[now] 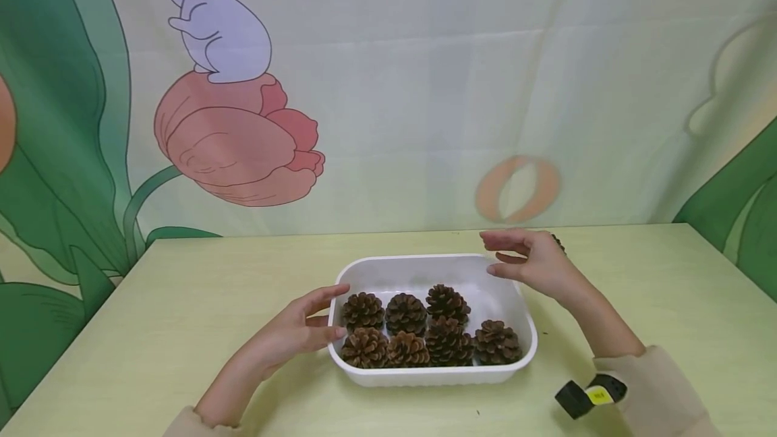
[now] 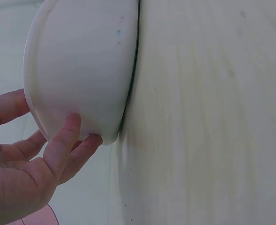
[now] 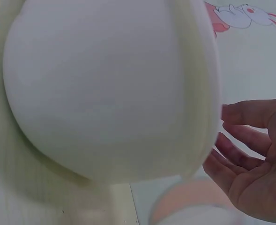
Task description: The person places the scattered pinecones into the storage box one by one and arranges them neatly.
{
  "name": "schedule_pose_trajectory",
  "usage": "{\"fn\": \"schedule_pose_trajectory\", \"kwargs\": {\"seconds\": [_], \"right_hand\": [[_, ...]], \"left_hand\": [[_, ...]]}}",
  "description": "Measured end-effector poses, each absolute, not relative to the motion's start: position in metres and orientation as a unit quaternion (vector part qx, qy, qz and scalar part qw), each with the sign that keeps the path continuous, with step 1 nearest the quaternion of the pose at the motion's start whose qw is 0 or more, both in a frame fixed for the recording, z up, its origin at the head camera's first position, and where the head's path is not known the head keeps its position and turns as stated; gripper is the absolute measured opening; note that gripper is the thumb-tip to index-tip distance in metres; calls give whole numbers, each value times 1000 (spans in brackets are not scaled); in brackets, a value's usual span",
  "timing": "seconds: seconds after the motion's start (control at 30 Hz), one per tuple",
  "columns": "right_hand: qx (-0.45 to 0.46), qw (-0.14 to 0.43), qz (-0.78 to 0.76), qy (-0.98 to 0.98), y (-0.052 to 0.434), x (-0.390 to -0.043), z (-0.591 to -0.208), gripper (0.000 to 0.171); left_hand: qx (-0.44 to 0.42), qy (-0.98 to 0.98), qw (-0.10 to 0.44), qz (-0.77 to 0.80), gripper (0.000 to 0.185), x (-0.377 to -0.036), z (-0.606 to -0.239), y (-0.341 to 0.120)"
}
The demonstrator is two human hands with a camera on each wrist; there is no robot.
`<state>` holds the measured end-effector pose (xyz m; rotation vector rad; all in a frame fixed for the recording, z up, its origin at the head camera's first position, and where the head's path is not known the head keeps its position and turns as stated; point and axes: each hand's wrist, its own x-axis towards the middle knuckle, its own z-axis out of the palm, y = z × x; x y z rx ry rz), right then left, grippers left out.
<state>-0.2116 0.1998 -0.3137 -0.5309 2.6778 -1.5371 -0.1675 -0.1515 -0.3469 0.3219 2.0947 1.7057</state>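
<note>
a white tray (image 1: 419, 265) sits near the middle of a pale green table (image 1: 182, 302), in front of a cloth backdrop (image 1: 388, 86) printed with a white rabbit on a pink flower. seven brown pinecones (image 1: 405, 314) lie in the tray, grouped toward its left and front side, touching one another; the back right part of the tray floor is bare.

the left hand (image 1: 291, 336) is at the tray's left end, fingers nearly straight. the left wrist view shows its fingertips (image 2: 74, 123) touching the tray's outer wall (image 2: 81, 61) low down, without curling around it.

the right hand (image 1: 537, 261) hovers at the tray's back right corner, fingers relaxed and spread, holding nothing. in the right wrist view its fingers (image 3: 243, 115) are just beside the tray's rim (image 3: 208, 93), apart from it. another pinecone (image 1: 558, 243) peeks out on the table behind this hand.

both wrists wear beige sleeves, and a black and yellow band (image 1: 591, 395) sits on the right one.
</note>
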Motion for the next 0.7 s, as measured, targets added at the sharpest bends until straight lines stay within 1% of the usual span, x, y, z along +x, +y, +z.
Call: {"fn": "schedule_pose_trajectory", "kwargs": {"seconds": [0.47, 0.7], "right_hand": [[-91, -31, -477, 873, 228, -227, -320, 52], [-43, -48, -474, 878, 242, -234, -325, 59]], "left_hand": [[116, 757, 209, 608, 68, -168, -348, -152], [116, 757, 209, 608, 68, -168, -347, -152]]}}
